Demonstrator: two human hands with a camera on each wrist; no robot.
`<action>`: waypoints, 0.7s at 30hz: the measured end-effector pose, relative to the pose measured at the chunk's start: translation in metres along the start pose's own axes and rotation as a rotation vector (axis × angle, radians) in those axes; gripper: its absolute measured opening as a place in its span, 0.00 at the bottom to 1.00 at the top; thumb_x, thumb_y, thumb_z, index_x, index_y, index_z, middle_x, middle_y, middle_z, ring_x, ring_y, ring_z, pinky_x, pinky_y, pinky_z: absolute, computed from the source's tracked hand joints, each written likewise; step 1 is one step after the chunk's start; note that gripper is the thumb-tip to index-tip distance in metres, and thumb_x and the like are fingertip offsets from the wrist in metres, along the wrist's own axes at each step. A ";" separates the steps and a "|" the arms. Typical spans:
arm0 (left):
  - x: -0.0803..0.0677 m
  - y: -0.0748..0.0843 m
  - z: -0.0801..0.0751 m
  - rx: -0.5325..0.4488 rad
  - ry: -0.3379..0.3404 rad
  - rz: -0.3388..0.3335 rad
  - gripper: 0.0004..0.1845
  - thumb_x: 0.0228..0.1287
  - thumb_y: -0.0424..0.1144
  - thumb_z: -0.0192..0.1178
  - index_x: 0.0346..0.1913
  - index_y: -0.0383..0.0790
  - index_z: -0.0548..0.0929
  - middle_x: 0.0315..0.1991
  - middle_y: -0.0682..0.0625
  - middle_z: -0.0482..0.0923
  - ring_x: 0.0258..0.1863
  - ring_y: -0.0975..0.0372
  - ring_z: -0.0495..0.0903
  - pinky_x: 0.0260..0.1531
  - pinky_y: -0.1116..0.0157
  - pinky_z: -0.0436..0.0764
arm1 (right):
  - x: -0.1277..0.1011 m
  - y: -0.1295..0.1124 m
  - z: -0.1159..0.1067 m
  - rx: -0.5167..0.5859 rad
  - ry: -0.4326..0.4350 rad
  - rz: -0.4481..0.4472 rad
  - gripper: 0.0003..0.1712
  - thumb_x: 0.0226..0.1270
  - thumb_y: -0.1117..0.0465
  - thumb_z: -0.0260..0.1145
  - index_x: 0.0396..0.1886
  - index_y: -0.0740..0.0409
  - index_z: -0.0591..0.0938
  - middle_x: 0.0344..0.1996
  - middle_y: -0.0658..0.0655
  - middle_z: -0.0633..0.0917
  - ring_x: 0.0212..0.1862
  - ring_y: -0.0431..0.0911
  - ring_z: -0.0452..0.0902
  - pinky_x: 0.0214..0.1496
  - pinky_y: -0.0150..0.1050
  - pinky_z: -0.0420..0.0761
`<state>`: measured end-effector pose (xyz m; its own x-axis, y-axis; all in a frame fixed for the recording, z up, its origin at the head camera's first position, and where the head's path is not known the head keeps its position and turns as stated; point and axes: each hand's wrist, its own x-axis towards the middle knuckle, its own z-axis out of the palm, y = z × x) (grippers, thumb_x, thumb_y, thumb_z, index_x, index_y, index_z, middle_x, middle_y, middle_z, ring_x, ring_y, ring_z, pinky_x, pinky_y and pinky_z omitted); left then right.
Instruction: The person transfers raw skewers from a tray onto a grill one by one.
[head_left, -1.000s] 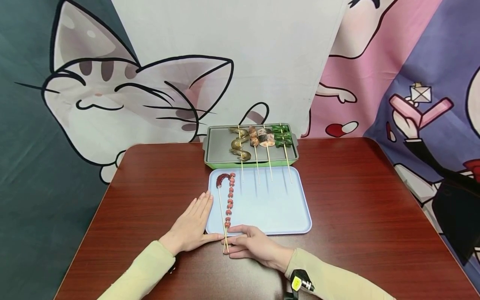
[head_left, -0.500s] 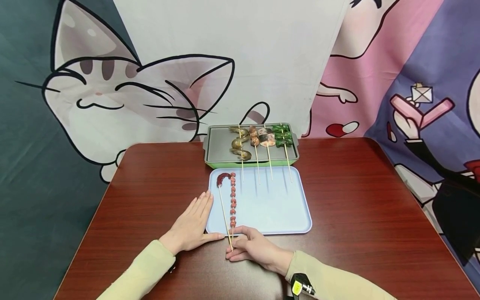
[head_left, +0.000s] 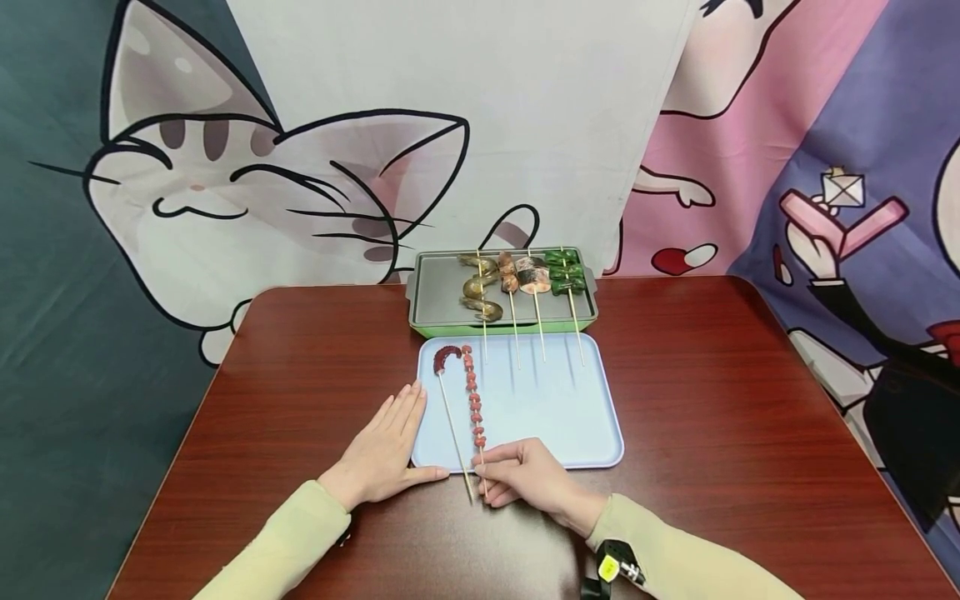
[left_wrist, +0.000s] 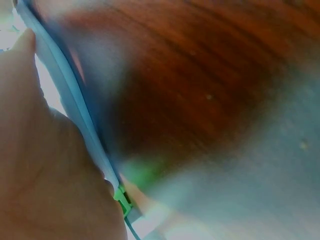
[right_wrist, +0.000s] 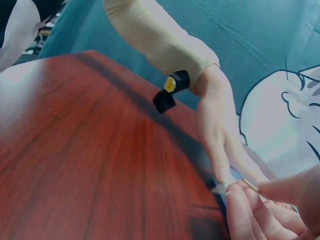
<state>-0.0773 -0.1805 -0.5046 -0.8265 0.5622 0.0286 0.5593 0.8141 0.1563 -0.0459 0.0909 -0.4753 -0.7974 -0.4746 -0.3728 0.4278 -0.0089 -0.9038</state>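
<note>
Your right hand [head_left: 528, 477] sits at the near edge of the light blue tray [head_left: 555, 417], its grip closed on the bare wooden end of the red bead skewer [head_left: 474, 400]. Fingers and thumb pinch the stick just where it leaves the tray. In the right wrist view the fingertips [right_wrist: 240, 200] close round that thin stick end. The skewer's beaded length lies on the tray's left part, running away from you, tilted a little leftward toward its far end.

Just beside it on the tray, on its left, lies the curled octopus skewer [head_left: 448, 392]. Its dark red curl is near the tray's far left corner, and its stick reaches past the near edge, close to your right fingers; whether they touch it cannot be told.

Your left hand [head_left: 382, 454] lies flat on the table [head_left: 285, 400], grip released, fingers straight along the tray's left edge and thumb along its near edge. The left wrist view shows the palm [left_wrist: 45, 165] against the tray's rim.

Beyond the tray's far edge stands the green grill pan [head_left: 435, 321], with four loaded skewers [head_left: 525, 279] whose sticks hang over onto the tray.
</note>
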 end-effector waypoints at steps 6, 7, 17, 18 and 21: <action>0.000 0.000 0.000 0.001 0.003 -0.002 0.62 0.63 0.80 0.43 0.79 0.26 0.52 0.80 0.35 0.45 0.80 0.49 0.43 0.76 0.51 0.49 | -0.002 -0.004 -0.009 -0.017 0.019 -0.009 0.20 0.67 0.68 0.69 0.53 0.79 0.82 0.31 0.66 0.88 0.25 0.41 0.84 0.31 0.35 0.86; 0.000 0.000 0.000 0.002 0.003 -0.002 0.62 0.63 0.80 0.43 0.79 0.26 0.52 0.80 0.35 0.45 0.80 0.49 0.43 0.76 0.52 0.49 | -0.003 -0.004 -0.010 -0.014 0.020 -0.010 0.20 0.67 0.68 0.69 0.54 0.79 0.81 0.32 0.67 0.88 0.25 0.41 0.84 0.31 0.35 0.86; 0.000 0.000 0.001 0.000 -0.002 -0.006 0.62 0.63 0.80 0.42 0.79 0.27 0.52 0.80 0.35 0.45 0.80 0.49 0.44 0.76 0.52 0.48 | -0.006 -0.006 -0.014 -0.026 0.021 -0.022 0.19 0.67 0.69 0.68 0.54 0.79 0.82 0.35 0.71 0.88 0.25 0.41 0.84 0.32 0.35 0.86; 0.000 0.000 0.001 -0.001 -0.002 -0.007 0.62 0.63 0.80 0.43 0.79 0.27 0.52 0.80 0.35 0.46 0.80 0.49 0.44 0.76 0.52 0.48 | -0.006 -0.006 -0.015 -0.028 0.020 -0.022 0.19 0.67 0.69 0.68 0.53 0.79 0.82 0.35 0.71 0.88 0.25 0.41 0.84 0.32 0.35 0.86; 0.000 0.001 0.001 -0.005 -0.001 -0.007 0.62 0.63 0.80 0.43 0.79 0.27 0.52 0.80 0.35 0.46 0.79 0.49 0.44 0.76 0.52 0.48 | -0.007 -0.006 -0.016 -0.034 0.015 -0.022 0.19 0.66 0.69 0.69 0.53 0.78 0.83 0.34 0.71 0.88 0.25 0.41 0.84 0.31 0.35 0.86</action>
<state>-0.0770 -0.1798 -0.5051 -0.8303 0.5566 0.0267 0.5531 0.8173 0.1614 -0.0498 0.1082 -0.4703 -0.8127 -0.4614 -0.3558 0.3956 0.0112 -0.9183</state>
